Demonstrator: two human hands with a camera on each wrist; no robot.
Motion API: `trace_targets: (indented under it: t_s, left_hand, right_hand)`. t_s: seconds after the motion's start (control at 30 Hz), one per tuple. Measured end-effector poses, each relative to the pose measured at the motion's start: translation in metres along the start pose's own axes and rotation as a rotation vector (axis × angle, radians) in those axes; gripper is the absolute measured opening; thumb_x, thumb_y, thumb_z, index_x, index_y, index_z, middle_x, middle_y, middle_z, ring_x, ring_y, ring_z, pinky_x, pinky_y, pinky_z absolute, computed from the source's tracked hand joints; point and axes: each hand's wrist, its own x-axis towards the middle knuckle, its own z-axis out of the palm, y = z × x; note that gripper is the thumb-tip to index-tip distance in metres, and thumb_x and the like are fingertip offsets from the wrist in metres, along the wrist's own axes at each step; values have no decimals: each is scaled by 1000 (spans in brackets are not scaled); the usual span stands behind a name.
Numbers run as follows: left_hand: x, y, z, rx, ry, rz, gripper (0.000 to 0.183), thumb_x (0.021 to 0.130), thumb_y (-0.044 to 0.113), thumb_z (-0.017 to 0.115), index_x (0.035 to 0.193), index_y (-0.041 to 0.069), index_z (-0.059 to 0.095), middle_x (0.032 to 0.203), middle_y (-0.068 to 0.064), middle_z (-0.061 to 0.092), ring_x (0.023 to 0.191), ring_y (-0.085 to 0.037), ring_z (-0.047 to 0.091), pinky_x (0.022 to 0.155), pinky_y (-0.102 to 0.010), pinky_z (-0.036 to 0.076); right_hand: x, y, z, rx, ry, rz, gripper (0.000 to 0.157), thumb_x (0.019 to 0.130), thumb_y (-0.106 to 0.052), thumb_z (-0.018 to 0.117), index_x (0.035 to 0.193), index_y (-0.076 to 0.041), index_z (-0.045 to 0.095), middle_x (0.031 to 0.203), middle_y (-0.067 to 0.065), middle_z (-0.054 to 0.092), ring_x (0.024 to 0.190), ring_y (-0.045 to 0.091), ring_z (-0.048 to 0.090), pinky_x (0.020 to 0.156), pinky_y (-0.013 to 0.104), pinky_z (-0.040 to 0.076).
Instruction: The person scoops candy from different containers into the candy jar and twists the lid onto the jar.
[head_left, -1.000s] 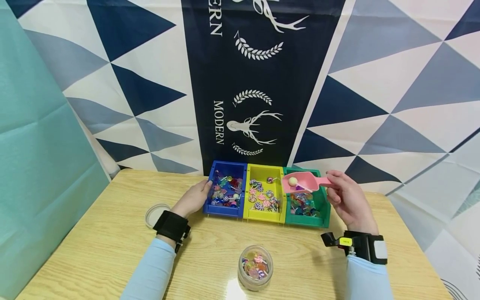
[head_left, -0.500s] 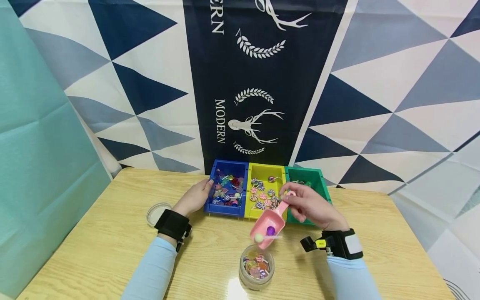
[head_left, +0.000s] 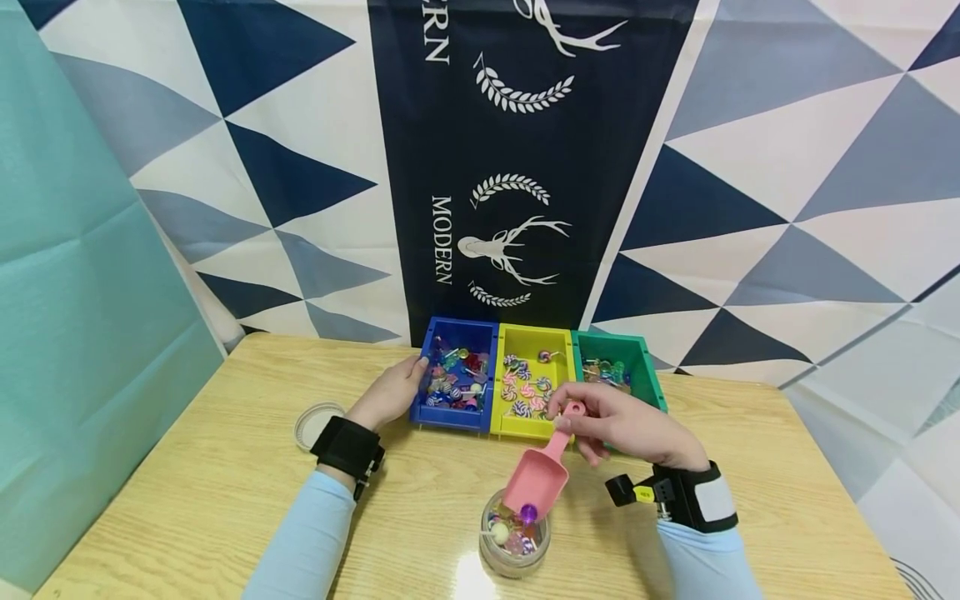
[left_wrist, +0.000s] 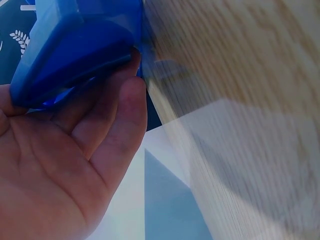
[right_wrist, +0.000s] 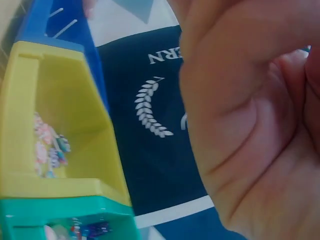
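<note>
My right hand (head_left: 626, 423) pinches the handle of a pink scoop (head_left: 542, 477), which tilts down over a clear jar (head_left: 504, 568). A purple ball-shaped candy (head_left: 528, 513) is at the scoop's lip, and a pale lollipop (head_left: 499, 533) is at the jar's mouth. Colourful candies fill part of the jar. My left hand (head_left: 390, 396) holds the left side of the blue bin (head_left: 453, 419); in the left wrist view its fingers (left_wrist: 131, 107) curl under the bin's edge. The right wrist view shows my right palm but not the scoop.
A yellow bin (head_left: 517, 427) with swirled lollipops and a green bin (head_left: 647, 375) with mixed candies adjoin the blue one. A round lid (head_left: 309, 427) lies left of them, by my left wrist, on the wooden table (head_left: 225, 467). A patterned backdrop (head_left: 487, 150) stands behind.
My right hand has brought the scoop from above the green bin toward me and left, tipping it over the jar. The pale lollipop has left the scoop. My left hand stays put.
</note>
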Motion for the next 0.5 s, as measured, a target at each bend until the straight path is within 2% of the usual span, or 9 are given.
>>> trace_targets:
  t_s: [0.13,0.27,0.33,0.4,0.5]
  left_hand:
    - [1,0,0,2,9,-5,63,100,49,17,143,7,34,139,-11,43,130,-26,34,106,-42,27]
    - [2,0,1,4,14,-10,58,101,44,19,143,7,34,139,-11,44,130,-26,35,106,-43,27]
    - [1,0,0,3,11,-14,55,102,41,21,143,7,34,139,-12,43,130,-27,34,106,-43,26]
    - [1,0,0,-2,6,-18,54,102,40,21,144,7,33,140,-12,43,130,-27,34,106,-44,26]
    - [0,1,0,-12,3,-18,54,102,40,21,144,7,33,139,-12,43,130,-27,35,106,-44,26]
  right_hand:
    - [-5,-10,1,-45,19,-50,17,97,-22,47,107,-10,52,67,13,57,51,28,51,44,30,44]
    - [-6,-19,5,-10,40,-114,14,98,-17,44,106,-9,52,68,12,57,52,26,51,44,30,44]
    - [-5,-23,10,37,1,-156,13,98,-12,43,106,-8,52,68,10,56,52,24,51,44,30,44]
    - [-3,-26,17,93,-77,-213,14,97,-5,41,105,-5,52,68,11,55,52,23,50,43,31,44]
    - [4,-30,31,138,-191,-248,16,97,-2,40,106,-5,53,71,12,56,52,23,50,44,30,45]
